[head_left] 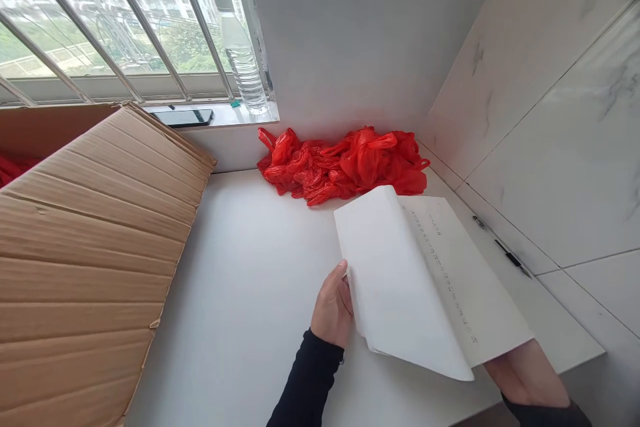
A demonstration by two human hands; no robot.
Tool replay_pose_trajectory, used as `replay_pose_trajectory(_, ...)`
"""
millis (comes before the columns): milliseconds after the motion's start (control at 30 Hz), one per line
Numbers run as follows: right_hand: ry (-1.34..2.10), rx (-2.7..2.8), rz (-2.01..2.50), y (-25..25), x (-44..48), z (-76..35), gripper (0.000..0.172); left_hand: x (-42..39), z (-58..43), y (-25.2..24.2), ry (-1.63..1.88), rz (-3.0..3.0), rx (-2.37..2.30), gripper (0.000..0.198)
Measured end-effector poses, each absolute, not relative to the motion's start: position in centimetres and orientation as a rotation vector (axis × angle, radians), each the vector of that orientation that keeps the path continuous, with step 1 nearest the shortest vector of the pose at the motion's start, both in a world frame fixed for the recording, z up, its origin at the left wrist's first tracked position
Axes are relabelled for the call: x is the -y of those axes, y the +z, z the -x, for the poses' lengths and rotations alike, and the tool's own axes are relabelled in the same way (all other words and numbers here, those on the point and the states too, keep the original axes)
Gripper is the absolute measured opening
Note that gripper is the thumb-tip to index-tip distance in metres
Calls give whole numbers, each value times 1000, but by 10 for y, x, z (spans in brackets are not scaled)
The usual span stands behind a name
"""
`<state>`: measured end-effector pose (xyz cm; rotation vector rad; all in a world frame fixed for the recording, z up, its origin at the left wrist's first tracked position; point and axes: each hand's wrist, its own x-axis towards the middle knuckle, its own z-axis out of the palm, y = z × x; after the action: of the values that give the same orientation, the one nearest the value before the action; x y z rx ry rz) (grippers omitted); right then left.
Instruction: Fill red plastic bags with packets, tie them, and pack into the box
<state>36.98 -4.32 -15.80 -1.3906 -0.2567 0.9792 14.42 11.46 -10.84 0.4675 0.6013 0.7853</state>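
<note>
A stack of white paper sheets is held above the white table, its top sheet folded over to the left. My left hand, in a black sleeve, grips the left edge of the folded sheet with the thumb on top. Under the sheets' lower right corner is my right hand, mostly hidden by the paper, supporting it from below. Faint printed lines run along the exposed lower sheet.
A pile of red plastic bags lies at the back of the table. A large cardboard box fills the left side. On the windowsill stand a clear bottle and a dark phone. A pen lies by the tiled wall.
</note>
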Motion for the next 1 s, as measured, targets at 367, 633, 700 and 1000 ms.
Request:
replay_pose_trajectory(367, 1045, 692, 1593, -122, 21, -350, 68, -104, -97, -108, 809, -599, -959, 61)
replay_pose_trajectory(633, 965, 798, 1809, -124, 19, -350, 76, -100, -97, -103, 879, -563, -1057, 51)
replay_pose_trajectory(700, 944, 776, 1818, -127, 17, -349, 84, -98, -105, -97, 908, -517, -1044, 39)
replay_pose_trajectory(1000, 885, 641, 1866, -106, 13, -322, 59, -89, -180, -100, 727, -401, -712, 34)
